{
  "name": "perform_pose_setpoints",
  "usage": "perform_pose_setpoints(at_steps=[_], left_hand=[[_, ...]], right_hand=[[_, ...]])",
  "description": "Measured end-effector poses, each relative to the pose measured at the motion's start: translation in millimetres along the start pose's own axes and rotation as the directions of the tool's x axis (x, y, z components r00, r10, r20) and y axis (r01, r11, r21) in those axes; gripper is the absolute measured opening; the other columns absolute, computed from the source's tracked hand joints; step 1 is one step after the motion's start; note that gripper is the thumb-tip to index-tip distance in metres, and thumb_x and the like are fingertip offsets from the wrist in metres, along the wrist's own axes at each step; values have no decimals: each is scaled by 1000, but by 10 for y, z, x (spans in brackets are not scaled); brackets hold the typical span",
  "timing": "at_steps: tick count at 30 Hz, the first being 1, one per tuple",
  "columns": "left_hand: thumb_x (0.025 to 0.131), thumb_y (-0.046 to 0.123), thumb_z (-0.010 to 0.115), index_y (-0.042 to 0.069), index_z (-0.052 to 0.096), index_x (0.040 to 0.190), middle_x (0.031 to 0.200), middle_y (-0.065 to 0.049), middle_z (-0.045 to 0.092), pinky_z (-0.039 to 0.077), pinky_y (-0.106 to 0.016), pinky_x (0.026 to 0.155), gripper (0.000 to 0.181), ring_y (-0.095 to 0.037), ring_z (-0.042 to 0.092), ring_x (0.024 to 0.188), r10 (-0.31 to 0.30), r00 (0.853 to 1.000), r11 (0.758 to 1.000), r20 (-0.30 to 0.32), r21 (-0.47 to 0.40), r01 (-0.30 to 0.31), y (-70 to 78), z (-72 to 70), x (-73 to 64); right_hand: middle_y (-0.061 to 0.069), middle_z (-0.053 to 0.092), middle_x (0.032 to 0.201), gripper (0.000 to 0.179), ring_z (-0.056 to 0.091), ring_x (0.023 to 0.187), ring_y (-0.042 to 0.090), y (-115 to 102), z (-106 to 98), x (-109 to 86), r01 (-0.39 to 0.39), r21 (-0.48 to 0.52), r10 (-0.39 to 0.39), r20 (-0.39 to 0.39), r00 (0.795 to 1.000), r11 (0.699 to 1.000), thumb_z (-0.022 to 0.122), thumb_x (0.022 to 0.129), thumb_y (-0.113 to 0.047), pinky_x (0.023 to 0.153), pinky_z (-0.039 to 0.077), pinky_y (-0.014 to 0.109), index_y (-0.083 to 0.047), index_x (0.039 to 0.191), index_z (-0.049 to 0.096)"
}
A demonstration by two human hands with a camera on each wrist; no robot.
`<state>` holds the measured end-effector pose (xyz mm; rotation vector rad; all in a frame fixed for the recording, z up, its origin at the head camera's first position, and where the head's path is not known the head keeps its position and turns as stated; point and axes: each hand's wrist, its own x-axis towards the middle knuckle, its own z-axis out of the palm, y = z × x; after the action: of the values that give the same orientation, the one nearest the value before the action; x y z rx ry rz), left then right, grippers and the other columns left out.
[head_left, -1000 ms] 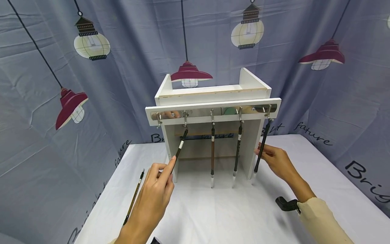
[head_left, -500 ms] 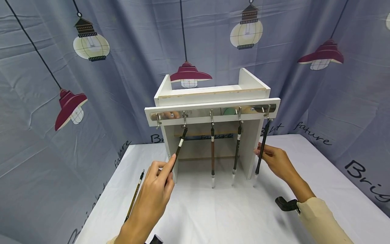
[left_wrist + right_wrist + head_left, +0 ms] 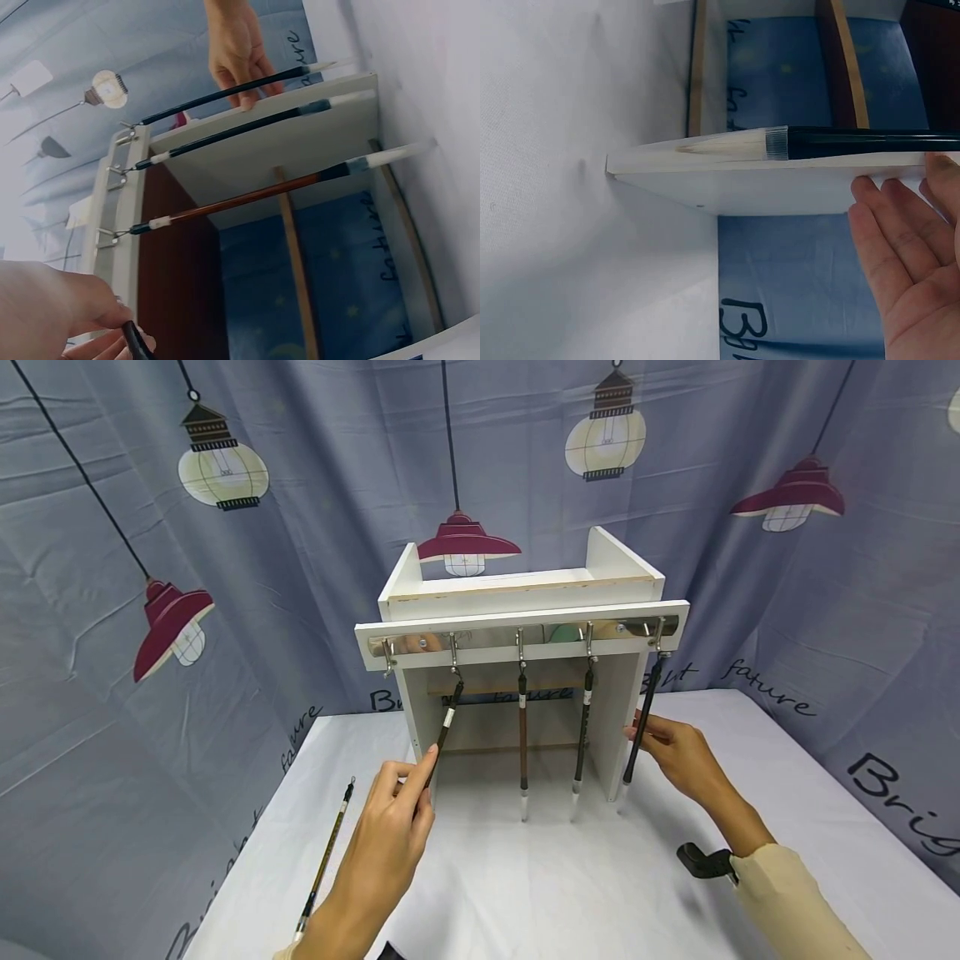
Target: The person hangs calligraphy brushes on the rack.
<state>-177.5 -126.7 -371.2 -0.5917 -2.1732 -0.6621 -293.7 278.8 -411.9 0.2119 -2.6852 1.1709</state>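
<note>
My left hand (image 3: 386,839) pinches a dark calligraphy brush (image 3: 447,718) with a white label, held slanted. The brush's upper end is right at the second hook (image 3: 454,656) from the left on a white wooden rack (image 3: 517,610). In the left wrist view, only a short dark part of this brush shows at the fingertips. A brown brush (image 3: 522,735) and two black brushes (image 3: 584,727) hang from the hooks farther right. My right hand (image 3: 678,756) rests its fingers against the rack's right side panel (image 3: 780,187), behind the rightmost hanging black brush (image 3: 855,141).
Another brush (image 3: 326,856) lies on the white-covered table (image 3: 495,893), left of my left hand. The leftmost hook (image 3: 388,656) bears no brush. A grey-blue curtain (image 3: 315,552) printed with lamps hangs behind the table.
My left hand has shifted slightly right, and the upper end of its brush sits a little lower beside the hook. The rightmost brush sways slightly. My right hand stays at the panel.
</note>
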Motion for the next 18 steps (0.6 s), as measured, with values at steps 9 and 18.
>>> perform_pose_setpoints(at_steps=[9,18], left_hand=[[87,-16,75,3,63,145,108,-11,60,42,-11,59,62,-11,49,78,21,999,1000,-39,0,-21,-36,133,-81],[88,-14,75,3,62,146,108,-11,60,41,-8,62,62,-11,51,79,14,997,1000,-79,-10,-15,-90,323,-147]], right_hand=[[28,68,134,59,65,124,50,4,16,4,9,-8,-9,-14,1000,1000,60,109,-40,101,53,67,5,147,58],[28,69,132,59,66,123,50,5,17,1,9,-6,-9,-17,1000,1000,60,109,-41,101,54,67,5,146,59]])
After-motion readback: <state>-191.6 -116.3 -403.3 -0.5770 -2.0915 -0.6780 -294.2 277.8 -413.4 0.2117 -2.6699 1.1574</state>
